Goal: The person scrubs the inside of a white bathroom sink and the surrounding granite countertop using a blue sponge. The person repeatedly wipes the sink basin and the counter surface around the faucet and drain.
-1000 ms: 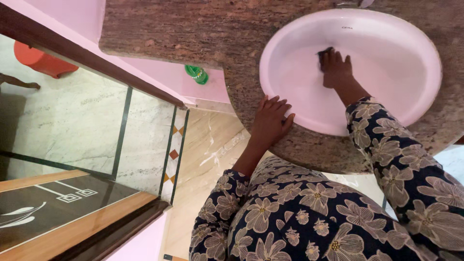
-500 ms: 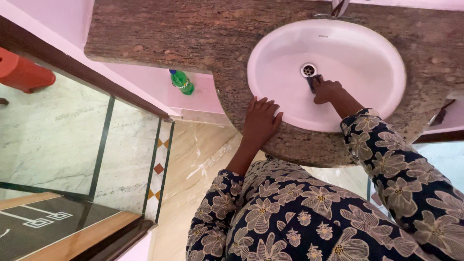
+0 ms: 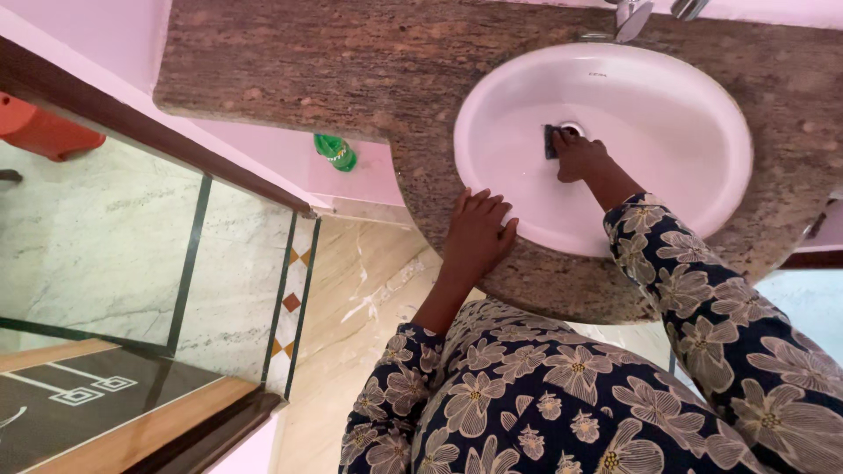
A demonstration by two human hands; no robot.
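Mid-scrub here: my right hand (image 3: pixel 580 156) has its fingers curled down over a small dark scrub pad (image 3: pixel 551 140), pressing it into the bottom of the pink sink (image 3: pixel 702 105), just beside the drain (image 3: pixel 572 129). My left hand (image 3: pixel 479 235) lies flat and open, holding nothing, on the granite counter (image 3: pixel 351 70) at the rim. I reckon the bowl walls beyond my fingertips come next, needing firm sweeps.

The right hand (image 3: pixel 580 156) is in the sink (image 3: pixel 685 96), pressing a scrub pad (image 3: pixel 551 140) just beside the drain (image 3: pixel 572 129); the left hand (image 3: pixel 479 233) rests on the counter (image 3: pixel 351 70) edge, a bottle (image 3: pixel 335 151) on the floor farther left.
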